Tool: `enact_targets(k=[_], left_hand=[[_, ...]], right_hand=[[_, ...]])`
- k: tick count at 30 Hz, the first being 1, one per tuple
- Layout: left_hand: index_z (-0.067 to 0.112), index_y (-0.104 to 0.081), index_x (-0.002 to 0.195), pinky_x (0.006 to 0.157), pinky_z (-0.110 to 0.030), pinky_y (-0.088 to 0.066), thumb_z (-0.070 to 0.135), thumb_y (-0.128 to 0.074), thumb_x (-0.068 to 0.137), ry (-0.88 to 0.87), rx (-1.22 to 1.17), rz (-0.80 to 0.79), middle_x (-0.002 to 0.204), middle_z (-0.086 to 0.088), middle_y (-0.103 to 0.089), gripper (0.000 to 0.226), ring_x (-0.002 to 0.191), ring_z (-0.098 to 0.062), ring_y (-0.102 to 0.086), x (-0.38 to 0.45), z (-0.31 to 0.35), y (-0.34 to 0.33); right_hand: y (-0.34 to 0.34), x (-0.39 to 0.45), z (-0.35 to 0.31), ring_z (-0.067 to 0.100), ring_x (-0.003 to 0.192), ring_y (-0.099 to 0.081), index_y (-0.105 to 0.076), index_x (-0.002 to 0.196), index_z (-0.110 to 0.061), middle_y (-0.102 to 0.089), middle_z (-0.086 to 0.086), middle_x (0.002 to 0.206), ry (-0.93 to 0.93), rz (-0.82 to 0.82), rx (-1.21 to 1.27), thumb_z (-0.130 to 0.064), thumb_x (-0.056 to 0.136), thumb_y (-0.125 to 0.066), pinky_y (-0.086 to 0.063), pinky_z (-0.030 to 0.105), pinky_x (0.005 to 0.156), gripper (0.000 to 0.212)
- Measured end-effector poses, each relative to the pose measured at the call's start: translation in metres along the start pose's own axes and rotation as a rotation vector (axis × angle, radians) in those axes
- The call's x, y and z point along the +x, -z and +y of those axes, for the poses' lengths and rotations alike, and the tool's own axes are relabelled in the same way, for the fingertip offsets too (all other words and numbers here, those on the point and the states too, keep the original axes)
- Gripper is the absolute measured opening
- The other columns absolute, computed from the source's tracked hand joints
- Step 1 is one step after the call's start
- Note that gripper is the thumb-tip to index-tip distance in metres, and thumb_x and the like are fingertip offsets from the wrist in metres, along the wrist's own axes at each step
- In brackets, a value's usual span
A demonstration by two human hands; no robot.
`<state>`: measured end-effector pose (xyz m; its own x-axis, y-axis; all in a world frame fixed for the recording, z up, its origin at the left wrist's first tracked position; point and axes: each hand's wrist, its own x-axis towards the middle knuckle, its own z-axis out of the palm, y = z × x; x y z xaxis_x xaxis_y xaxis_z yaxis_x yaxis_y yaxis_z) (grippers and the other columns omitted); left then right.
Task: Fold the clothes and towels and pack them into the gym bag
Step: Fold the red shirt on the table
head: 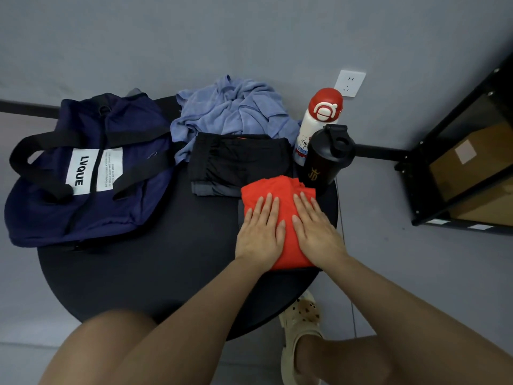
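We press a folded red garment (280,190) flat on the round black worktop (155,262).

Our left hand (259,232) and right hand (315,230) lie side by side on it, fingers straight, no grip closed. Behind sit what seem folded black shorts (238,159), a crumpled blue towel (233,109), and left, the navy gym bag (83,173).

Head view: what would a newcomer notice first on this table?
The bright orange folded garment near the table's right edge, pressed flat under the left hand and right hand. Next, the navy gym bag on the left, and the crumpled blue towel at the back.
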<state>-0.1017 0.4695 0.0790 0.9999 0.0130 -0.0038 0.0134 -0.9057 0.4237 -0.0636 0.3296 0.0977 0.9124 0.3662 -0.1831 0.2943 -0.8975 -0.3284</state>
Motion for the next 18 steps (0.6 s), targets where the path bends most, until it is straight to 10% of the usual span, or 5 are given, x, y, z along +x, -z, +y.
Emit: enact_targets(k=[18], left_hand=[[0.018, 0.004, 0.151, 0.117, -0.030, 0.007, 0.040, -0.014, 0.102, -0.002, 0.015, -0.158, 0.159, 0.002, 0.006, 0.056, 0.146, -0.010, 0.008, 0.007, -0.004, 0.010]], right_hand=[[0.001, 0.003, -0.007, 0.010, 0.146, 0.012, 0.010, 0.151, -0.021, 0.009, -0.005, 0.160, -0.026, 0.011, -0.174, -0.037, 0.103, -0.010, 0.008, 0.031, 0.118, 0.055]])
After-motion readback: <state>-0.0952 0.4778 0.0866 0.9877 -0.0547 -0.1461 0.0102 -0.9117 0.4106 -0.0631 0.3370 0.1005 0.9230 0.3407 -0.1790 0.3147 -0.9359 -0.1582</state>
